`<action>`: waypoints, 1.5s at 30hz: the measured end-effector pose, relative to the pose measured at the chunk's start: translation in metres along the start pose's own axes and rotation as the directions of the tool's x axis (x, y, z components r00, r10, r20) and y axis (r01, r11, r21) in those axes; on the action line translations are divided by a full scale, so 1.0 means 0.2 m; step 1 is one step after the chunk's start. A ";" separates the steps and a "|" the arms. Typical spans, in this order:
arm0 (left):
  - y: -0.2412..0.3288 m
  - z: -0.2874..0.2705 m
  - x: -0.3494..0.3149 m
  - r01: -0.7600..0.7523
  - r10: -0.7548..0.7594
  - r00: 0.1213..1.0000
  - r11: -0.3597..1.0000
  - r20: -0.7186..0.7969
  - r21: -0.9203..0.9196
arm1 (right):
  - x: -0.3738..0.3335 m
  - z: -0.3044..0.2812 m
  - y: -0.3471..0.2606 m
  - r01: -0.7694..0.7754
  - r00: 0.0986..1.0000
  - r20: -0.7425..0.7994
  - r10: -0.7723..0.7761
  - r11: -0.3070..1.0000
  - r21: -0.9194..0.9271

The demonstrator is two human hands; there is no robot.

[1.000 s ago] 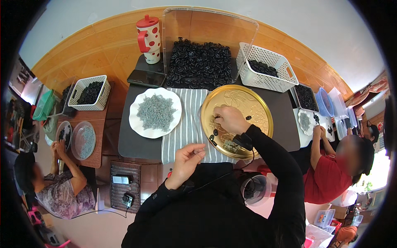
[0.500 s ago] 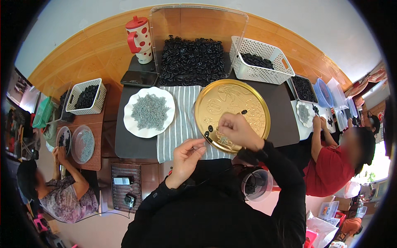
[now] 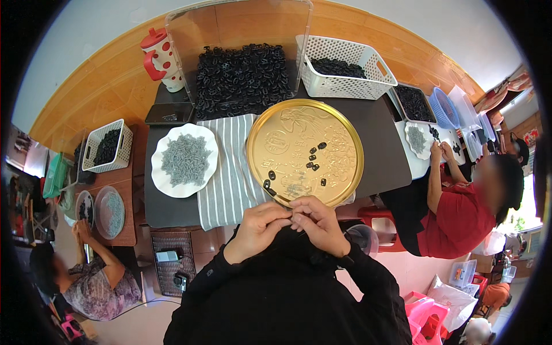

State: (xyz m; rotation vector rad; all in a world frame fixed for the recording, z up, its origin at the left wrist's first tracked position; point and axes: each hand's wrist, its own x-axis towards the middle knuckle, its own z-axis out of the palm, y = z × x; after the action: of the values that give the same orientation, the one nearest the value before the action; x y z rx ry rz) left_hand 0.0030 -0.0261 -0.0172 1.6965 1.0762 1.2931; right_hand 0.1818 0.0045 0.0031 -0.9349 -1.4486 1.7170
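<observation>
My left hand [image 3: 257, 231] and my right hand [image 3: 319, 226] meet at the near edge of a round gold tray [image 3: 276, 164]. Thumbs and fingers are pinched together, tip to tip. What lies between them is too small and covered to make out. On the tray are several small black oval parts [image 3: 313, 167], two of them near its left rim, and a little heap of thin grey pieces [image 3: 296, 187]. To the left, a white scalloped plate [image 3: 157, 183] holds a pile of slim grey metal pieces [image 3: 185, 160].
Behind the tray stand a clear bin of black parts [image 3: 244, 77] and a white perforated basket [image 3: 348, 85]. A striped cloth [image 3: 221, 198], a phone [image 3: 169, 114] and a dotted tumbler [image 3: 167, 60] are on the table [image 3: 385, 161]. People work at left [image 3: 98, 276] and right [image 3: 460, 213].
My right hand has come off the tray toward me and joined my left hand. More black parts show on the tray now. The view has shifted, so the table sits further left.
</observation>
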 end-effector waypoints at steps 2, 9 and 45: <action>-0.01 0.00 -0.01 0.155 -0.156 0.988 0.977 0.004 -0.148 | 0.02 -0.08 -0.02 0.130 0.990 -0.025 -0.142 0.957 -0.260; -0.09 0.01 -0.04 0.243 -0.323 0.939 0.867 -0.120 -0.435 | 0.17 -0.27 -0.03 0.298 0.852 0.102 -0.513 0.315 -0.901; -0.07 0.03 -0.04 0.184 -0.444 0.881 0.641 -0.165 -0.745 | 0.12 0.09 0.12 0.249 0.960 -0.110 -0.258 0.964 -0.091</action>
State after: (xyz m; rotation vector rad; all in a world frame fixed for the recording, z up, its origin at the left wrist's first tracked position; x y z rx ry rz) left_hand 0.0058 -0.0293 -0.0337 0.6658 0.8289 1.5213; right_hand 0.1530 0.0140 -0.0201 -0.8366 -1.4915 1.4035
